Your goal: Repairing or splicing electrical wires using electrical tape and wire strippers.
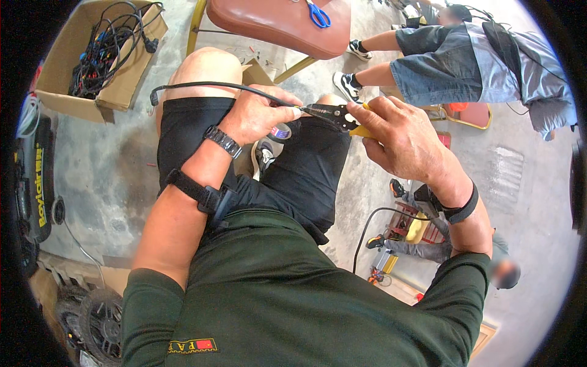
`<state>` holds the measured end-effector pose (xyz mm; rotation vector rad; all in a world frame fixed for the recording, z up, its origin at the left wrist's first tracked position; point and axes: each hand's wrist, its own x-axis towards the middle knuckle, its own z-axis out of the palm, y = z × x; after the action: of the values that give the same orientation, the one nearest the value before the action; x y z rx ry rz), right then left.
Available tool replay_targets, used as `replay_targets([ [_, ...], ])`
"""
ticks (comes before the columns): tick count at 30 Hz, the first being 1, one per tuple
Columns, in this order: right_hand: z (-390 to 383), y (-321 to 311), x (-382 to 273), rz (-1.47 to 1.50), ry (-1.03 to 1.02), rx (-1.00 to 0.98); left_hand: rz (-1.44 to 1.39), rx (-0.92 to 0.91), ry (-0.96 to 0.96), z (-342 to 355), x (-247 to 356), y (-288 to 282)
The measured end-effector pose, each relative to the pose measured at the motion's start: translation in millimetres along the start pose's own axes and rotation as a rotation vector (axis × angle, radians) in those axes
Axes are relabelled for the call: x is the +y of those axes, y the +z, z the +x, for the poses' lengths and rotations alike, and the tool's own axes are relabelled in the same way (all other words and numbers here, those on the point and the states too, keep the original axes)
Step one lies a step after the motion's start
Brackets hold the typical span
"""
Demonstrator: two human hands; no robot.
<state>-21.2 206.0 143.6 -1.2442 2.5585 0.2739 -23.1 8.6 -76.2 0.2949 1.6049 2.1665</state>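
Where cable (202, 84) reaches pliers (331, 114), exact contact unclear

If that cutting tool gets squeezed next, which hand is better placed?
Probably the right hand: it holds the yellow-handled, plier-like tool, whose dark head points toward the left hand. The left seems less free, as it's holding the black cable.

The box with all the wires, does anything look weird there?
A bit messy: dark cables lie tangled in the open cardboard box, and some loop over its right side, where a black plug sticks out. I see no clear damage.
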Motion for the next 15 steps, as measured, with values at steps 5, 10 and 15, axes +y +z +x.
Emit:
replay_targets([
  [5,-3.9,-4.9,8.1,0.352,0.152,-0.196,-0.006,-0.007,-0.001,-1.8,0.9,0.9],
  [10,1.1,-17.5,7.9,0.912,0.526,-0.451,-0.013,-0.005,0.015,-3.3,3.6,2.7],
  [15,-7.6,-3.3,13.3,1.264,0.621,-0.425,-0.032,-0.018,-0.003,-1.8,1.2,1.3],
])
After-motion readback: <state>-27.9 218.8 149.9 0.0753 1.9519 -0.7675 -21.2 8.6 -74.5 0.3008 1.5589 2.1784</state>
